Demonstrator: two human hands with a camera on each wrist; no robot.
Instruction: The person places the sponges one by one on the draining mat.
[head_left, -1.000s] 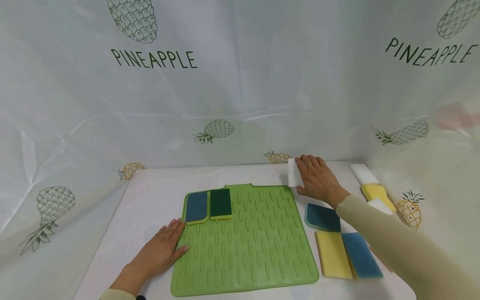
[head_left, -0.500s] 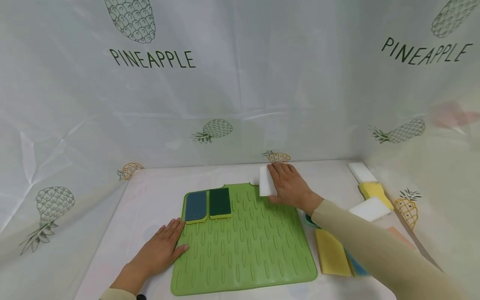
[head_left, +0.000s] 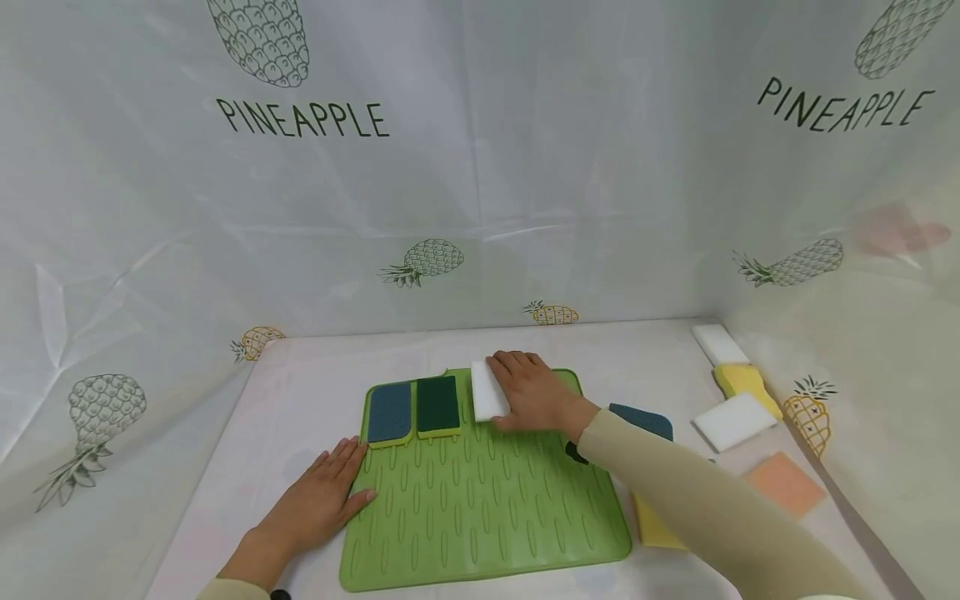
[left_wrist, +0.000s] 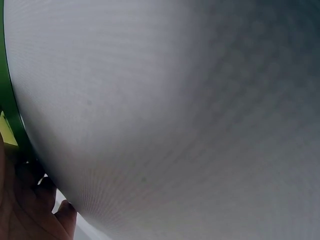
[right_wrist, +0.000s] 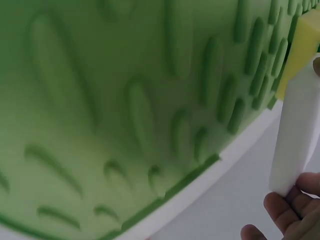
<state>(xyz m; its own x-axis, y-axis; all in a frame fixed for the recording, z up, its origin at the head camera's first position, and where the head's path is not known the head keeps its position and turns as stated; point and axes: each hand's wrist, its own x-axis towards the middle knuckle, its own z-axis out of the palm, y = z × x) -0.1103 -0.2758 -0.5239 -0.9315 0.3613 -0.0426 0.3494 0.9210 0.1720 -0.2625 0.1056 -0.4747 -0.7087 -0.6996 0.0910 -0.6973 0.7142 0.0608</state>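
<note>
My right hand (head_left: 536, 396) grips a white melamine sponge (head_left: 486, 392) between thumb and fingers, over the back edge of a green ridged mat (head_left: 487, 517). In the right wrist view, the white sponge (right_wrist: 297, 125) is tilted, fingertips at its lower end, close by a yellow sponge edge (right_wrist: 305, 45). Just left of it in the head view, a dark green scouring sponge (head_left: 438, 404) and a blue-topped sponge (head_left: 390, 412) lie side by side on the mat. My left hand (head_left: 318, 504) rests flat, fingers straight, at the mat's left edge.
Right of the mat lie a dark blue sponge (head_left: 645, 419) and a yellow one (head_left: 656, 525), both partly behind the right sleeve. Farther right are two white sponges (head_left: 720, 344), a yellow shaped sponge (head_left: 742, 383) and an orange square (head_left: 787, 483). A pineapple-print curtain (head_left: 480, 183) rises behind.
The right hand has carried the white sponge leftward from beyond the mat's back right corner to beside the dark green sponge. My left hand has stayed in place.
</note>
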